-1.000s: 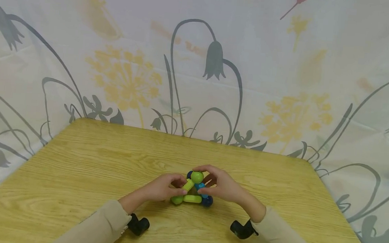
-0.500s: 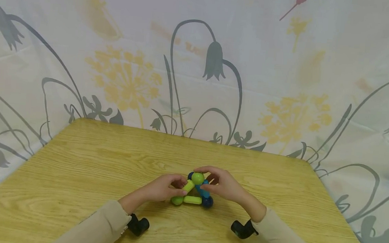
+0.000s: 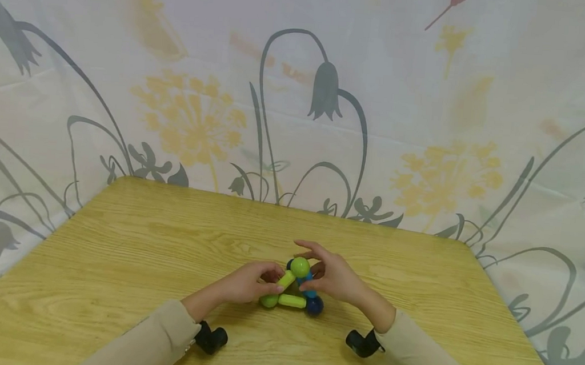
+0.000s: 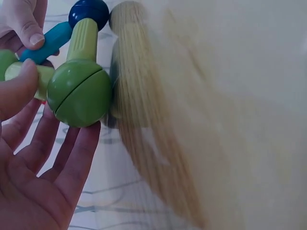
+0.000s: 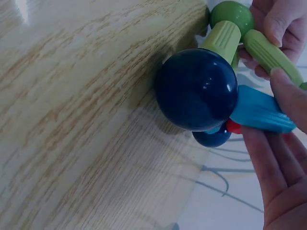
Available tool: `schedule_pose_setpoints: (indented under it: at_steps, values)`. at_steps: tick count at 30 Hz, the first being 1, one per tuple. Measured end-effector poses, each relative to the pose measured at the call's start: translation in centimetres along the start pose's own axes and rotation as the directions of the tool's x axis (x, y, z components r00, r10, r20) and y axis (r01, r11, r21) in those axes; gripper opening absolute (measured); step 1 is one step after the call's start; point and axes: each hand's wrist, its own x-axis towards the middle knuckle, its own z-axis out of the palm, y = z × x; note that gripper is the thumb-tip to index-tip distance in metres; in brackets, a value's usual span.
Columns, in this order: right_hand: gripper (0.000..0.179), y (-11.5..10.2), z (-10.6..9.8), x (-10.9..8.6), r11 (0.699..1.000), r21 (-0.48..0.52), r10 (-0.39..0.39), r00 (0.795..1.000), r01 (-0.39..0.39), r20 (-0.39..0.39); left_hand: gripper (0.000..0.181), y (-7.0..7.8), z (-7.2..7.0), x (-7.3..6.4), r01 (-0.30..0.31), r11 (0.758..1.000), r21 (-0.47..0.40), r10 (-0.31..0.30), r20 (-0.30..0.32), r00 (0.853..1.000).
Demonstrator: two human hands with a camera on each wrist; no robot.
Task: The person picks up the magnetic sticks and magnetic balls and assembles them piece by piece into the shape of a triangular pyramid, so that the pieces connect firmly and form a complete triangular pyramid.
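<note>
A magnetic ball-and-rod toy stands on the table as a triangular frame between both hands. A light-green ball [image 3: 300,267] tops it, with a dark-blue ball partly hidden behind. At the front, a lime rod [image 3: 292,301] joins a green ball [image 4: 79,93] to a dark-blue ball [image 5: 196,89]. My left hand [image 3: 251,282] pinches the slanting lime rod [image 5: 271,53] on the left side. Thumb and fingers of my right hand [image 3: 336,277] grip the blue rod [image 5: 261,109] on the right, its index finger raised behind the top ball.
The wooden table [image 3: 165,224] extends around the toy, backed by a flower-print cloth [image 3: 299,91]. A small red piece [image 5: 233,126] and another dark-blue ball [image 5: 212,136] show beyond the front ball in the right wrist view. Black wrist cameras [image 3: 210,338] sit below both wrists.
My right index finger has lifted up from the top green ball. The left hand keeps its pinch on the lime rod, and the frame has barely moved.
</note>
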Motion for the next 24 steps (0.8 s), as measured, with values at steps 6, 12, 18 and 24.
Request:
schedule_pose_setpoints:
  at_steps: [6, 12, 18, 24]
  values:
    - [0.082, -0.2, 0.2, -0.1, 0.999, 0.006, -0.032, 0.999, 0.032, 0.002, 0.022, 0.1, 0.1, 0.0, 0.013, 1.0, -0.011, -0.013, -0.017, 1.0]
    - [0.065, -0.1, 0.2, -0.3, 0.999, -0.011, -0.046, 0.999, 0.046, -0.004, 0.023, 0.1, 0.1, 0.0, 0.021, 1.0, -0.012, -0.021, -0.013, 1.0]
    - [0.057, 0.1, -0.2, -0.9, 0.999, -0.039, -0.036, 0.999, 0.035, -0.028, 0.025, -0.1, 0.1, 0.0, 0.023, 1.0, -0.019, -0.023, -0.012, 1.0]
    - [0.053, 0.6, -0.6, -1.9, 0.999, -0.033, -0.041, 0.997, 0.039, -0.068, 0.025, -0.7, -0.1, -0.1, 0.034, 0.999, -0.018, -0.035, -0.029, 0.999]
